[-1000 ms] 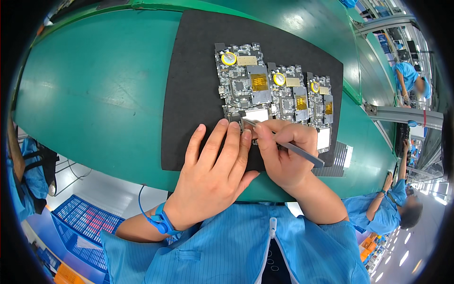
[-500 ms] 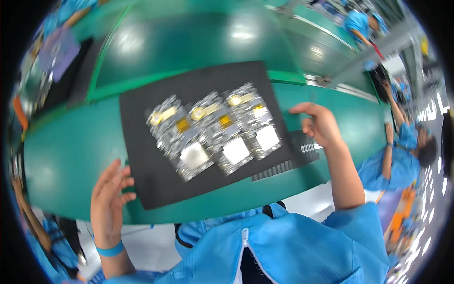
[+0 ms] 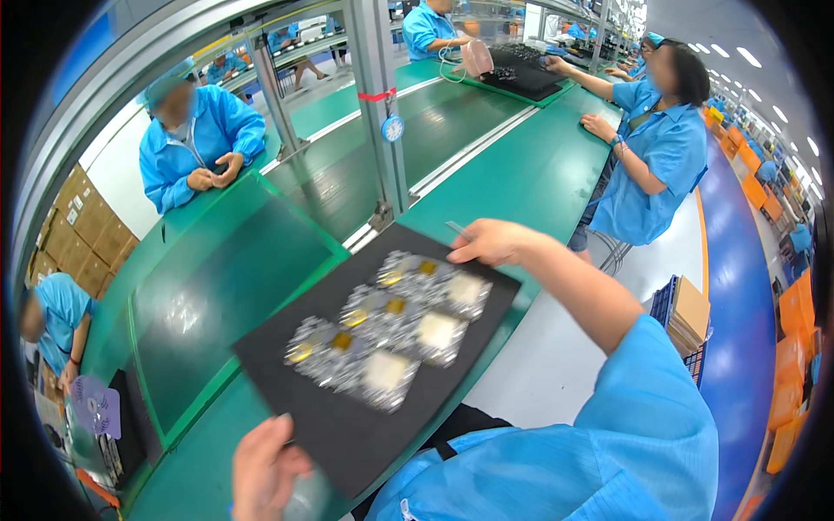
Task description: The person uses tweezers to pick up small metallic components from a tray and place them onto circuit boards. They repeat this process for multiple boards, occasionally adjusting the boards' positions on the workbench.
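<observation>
A black rectangular mat or board (image 3: 287,395) lies at an angle in front of me. On it sit several circuit boards (image 3: 391,326) pressed close together, with silvery parts, amber patches, yellow round spots and white squares. My right hand (image 3: 491,241) is closed in a pinch on the mat's far right edge. A thin greyish strip (image 3: 459,230) pokes out beside its fingertips. At the near left edge of the mat my left hand (image 3: 269,464) is bent round the edge, blurred by motion; its fingers seem closed on it.
The green bench (image 3: 512,187) carries a green-framed panel (image 3: 226,304) beyond the mat. A metal post (image 3: 375,104) with a small blue dial stands behind. Co-workers sit across (image 3: 204,143) and at right (image 3: 651,143). A blue crate (image 3: 665,304) holds cardboard at right.
The view has swung right and up, so the mat appears turned. Both hands, earlier held beside the mat with fingers apart, have come in to its opposite edges.
</observation>
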Action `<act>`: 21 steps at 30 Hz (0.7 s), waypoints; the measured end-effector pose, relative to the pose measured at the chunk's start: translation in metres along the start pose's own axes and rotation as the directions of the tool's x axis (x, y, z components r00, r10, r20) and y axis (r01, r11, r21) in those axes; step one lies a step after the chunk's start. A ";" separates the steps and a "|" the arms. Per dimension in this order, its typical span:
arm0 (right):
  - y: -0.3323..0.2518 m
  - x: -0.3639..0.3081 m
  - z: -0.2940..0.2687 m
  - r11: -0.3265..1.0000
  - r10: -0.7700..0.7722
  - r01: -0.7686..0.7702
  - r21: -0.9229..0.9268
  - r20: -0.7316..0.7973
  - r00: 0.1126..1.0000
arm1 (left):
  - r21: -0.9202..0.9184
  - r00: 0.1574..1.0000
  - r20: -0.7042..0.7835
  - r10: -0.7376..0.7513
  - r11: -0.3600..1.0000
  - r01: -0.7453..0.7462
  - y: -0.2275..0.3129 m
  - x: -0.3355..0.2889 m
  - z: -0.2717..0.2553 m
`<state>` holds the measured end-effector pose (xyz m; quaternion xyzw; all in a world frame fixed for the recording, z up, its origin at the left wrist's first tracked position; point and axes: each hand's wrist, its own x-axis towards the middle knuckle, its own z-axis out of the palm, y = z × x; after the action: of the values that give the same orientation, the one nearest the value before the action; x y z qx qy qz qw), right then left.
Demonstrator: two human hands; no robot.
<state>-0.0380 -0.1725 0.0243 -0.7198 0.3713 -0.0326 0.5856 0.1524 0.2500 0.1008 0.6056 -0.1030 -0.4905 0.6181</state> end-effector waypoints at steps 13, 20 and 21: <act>0.109 0.014 -0.283 0.561 -0.519 -0.541 -0.627 -0.775 0.360 | 0.517 0.649 0.679 0.344 0.403 -0.755 -0.092 0.147 0.168; 0.000 -0.028 -0.044 0.818 -0.231 0.467 0.336 -0.552 0.801 | 0.803 0.719 0.588 0.370 -0.163 -0.573 -0.090 0.085 0.097; 0.006 -0.035 -0.021 0.887 -0.249 0.390 0.248 -0.455 0.855 | 0.776 0.688 0.621 0.376 -0.172 -0.607 -0.089 0.094 0.101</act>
<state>-0.0764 -0.1702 0.0390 -0.6400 0.3486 -0.3429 0.5927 0.0838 0.1353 0.0066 0.7123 -0.6775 -0.0594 0.1736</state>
